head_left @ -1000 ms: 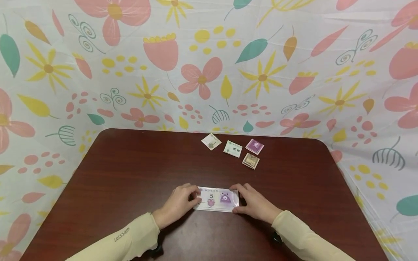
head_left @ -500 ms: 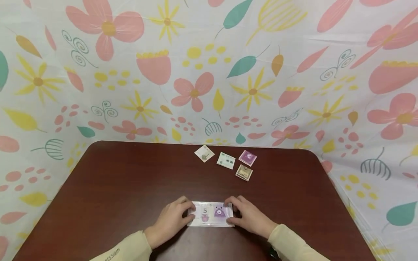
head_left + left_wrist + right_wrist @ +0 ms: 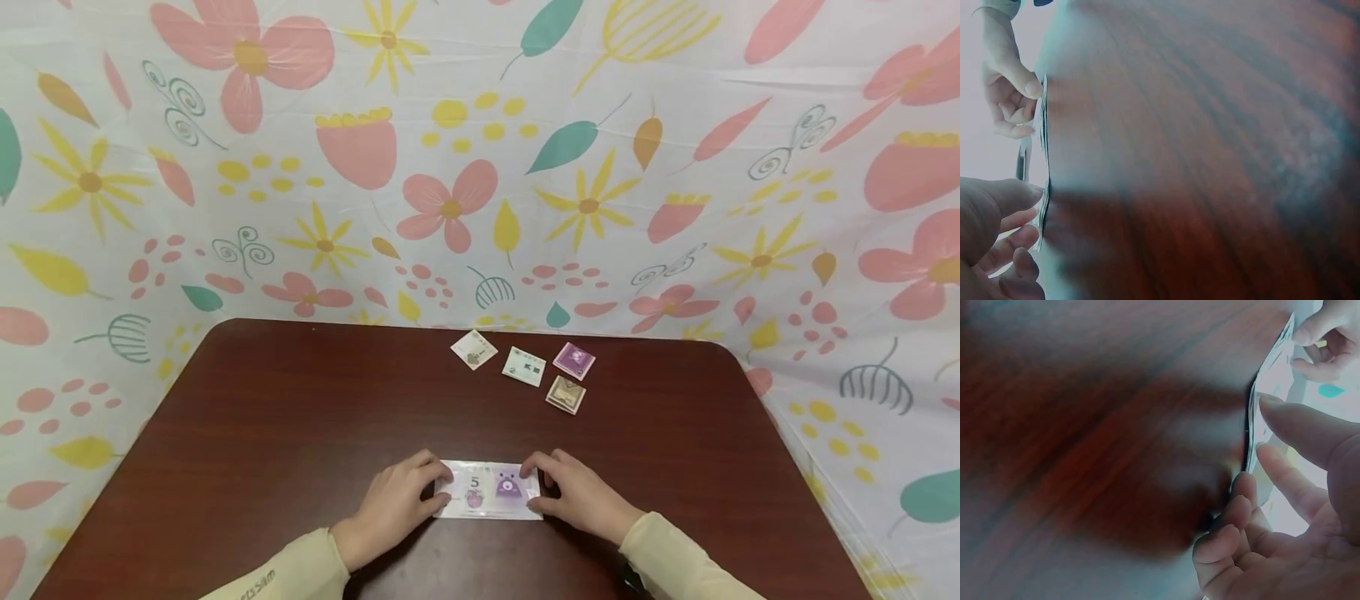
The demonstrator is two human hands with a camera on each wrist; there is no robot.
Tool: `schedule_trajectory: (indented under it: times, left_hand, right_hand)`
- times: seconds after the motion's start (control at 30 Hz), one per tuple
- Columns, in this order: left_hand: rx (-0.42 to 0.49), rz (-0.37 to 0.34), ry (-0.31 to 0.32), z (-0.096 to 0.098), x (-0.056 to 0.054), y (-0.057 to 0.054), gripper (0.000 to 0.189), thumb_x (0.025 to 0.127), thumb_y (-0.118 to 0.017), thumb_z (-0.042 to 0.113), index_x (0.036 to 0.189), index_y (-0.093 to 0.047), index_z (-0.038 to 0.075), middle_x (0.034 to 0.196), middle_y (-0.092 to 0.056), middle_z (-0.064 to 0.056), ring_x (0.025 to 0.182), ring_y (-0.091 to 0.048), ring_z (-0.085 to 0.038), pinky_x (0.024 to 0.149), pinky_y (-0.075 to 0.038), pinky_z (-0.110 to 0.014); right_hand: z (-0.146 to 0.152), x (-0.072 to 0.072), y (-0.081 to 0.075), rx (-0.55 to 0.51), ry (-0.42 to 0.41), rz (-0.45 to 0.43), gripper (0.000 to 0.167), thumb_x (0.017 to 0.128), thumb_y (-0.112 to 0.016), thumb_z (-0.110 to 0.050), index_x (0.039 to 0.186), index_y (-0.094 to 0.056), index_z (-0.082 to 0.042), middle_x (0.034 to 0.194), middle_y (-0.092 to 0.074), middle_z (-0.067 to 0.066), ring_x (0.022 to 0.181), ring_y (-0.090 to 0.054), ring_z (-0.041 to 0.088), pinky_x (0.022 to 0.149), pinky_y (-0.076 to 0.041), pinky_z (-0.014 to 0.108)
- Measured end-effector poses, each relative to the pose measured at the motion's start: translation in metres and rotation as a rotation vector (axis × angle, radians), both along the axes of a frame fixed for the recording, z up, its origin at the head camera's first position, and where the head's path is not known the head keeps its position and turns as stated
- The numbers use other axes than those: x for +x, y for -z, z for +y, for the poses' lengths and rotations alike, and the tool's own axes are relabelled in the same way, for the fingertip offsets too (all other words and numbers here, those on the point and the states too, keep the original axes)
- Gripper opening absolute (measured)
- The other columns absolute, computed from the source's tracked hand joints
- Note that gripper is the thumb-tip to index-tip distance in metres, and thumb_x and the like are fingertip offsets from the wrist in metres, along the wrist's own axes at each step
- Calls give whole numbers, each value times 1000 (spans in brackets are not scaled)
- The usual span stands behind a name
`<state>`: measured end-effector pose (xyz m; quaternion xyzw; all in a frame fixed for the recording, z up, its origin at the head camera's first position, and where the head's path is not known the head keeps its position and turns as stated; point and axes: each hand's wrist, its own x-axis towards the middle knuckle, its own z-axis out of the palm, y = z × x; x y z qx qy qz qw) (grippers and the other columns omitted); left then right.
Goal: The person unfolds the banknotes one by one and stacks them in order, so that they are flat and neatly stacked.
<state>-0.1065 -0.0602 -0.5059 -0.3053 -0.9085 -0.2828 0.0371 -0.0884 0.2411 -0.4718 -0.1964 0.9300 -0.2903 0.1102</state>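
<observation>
Toward six o'clock on the dark red table (image 3: 300,433), thumbs and fingers close on a purple-and-white note stack (image 3: 489,492): left hand (image 3: 393,504) at its nine o'clock end, right hand (image 3: 583,498) at three. Four small papers (image 3: 524,367) lie beyond, twelve to one.

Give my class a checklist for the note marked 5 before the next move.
1. Left hand on the left end of the note: ok.
2. Right hand on its right end: ok.
3. Printed 5 facing up: ok.
4. Note fully flat: not ok; its edge looks bent in both wrist views.
5. Four smaller papers apart from it: ok.
6. Single sheet: cannot tell.
</observation>
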Motion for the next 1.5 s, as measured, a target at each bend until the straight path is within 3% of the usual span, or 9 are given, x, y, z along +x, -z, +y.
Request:
schedule_trajectory:
  times: [0.17, 0.33, 0.57, 0.8, 1.03, 1.3, 1.5]
  left_hand:
    - [13, 7, 12, -1, -3, 0, 19, 84, -87, 17, 101, -76, 16, 100, -67, 9, 81, -66, -10, 64, -53, -31]
    - [-1, -26, 12, -2, -2, -1, 19, 86, -85, 19, 103, -77, 17, 102, -67, 9, 83, -67, -10, 67, -54, -32]
    - [5, -28, 23, -2, -1, -1, 19, 87, -85, 18, 104, -76, 16, 103, -67, 8, 84, -67, -11, 66, -54, -32]
    - [19, -14, 50, -5, -4, -1, 21, 87, -85, 17, 106, -78, 15, 104, -68, 7, 84, -68, -12, 67, -55, -32]
    - [17, -57, 42, -7, -2, -2, 21, 88, -85, 18, 108, -78, 15, 106, -68, 7, 88, -69, -13, 71, -56, -34]
    - [11, -57, 47, -8, -2, -3, 21, 88, -84, 17, 108, -78, 15, 106, -68, 6, 89, -69, -13, 70, -56, -33]
    - [-3, -68, 51, -8, -3, -1, 20, 90, -83, 19, 109, -78, 16, 107, -68, 7, 93, -69, -12, 74, -56, -34]
  right_hand:
    - [1, -3, 0, 7, -6, -20, 32, 88, -85, -21, 112, -65, -23, 86, -49, -4, 76, -49, 9, 68, -42, 28]
    - [5, -9, -3, -55, -56, -5, 24, 89, -82, -17, 109, -68, -18, 82, -51, -6, 75, -51, 7, 67, -43, 25]
    - [14, -29, -11, -96, -38, 13, 13, 93, -78, -15, 105, -72, -12, 79, -56, -12, 70, -49, 2, 63, -45, 24]
    - [26, -58, -22, -49, 37, 69, 12, 94, -77, -17, 104, -74, -12, 77, -57, -11, 72, -52, 4, 67, -46, 26]
    - [38, -98, -30, -13, 149, 61, 11, 96, -74, -18, 104, -73, -10, 80, -63, -2, 72, -55, 13, 68, -47, 32]
    - [45, -144, -22, 41, 220, 17, 17, 98, -72, -16, 110, -72, -3, 91, -67, 8, 79, -59, 21, 71, -50, 35]
    - [48, -168, -15, 65, 243, -21, 22, 98, -73, -16, 114, -68, -1, 98, -68, 12, 85, -63, 25, 74, -53, 39]
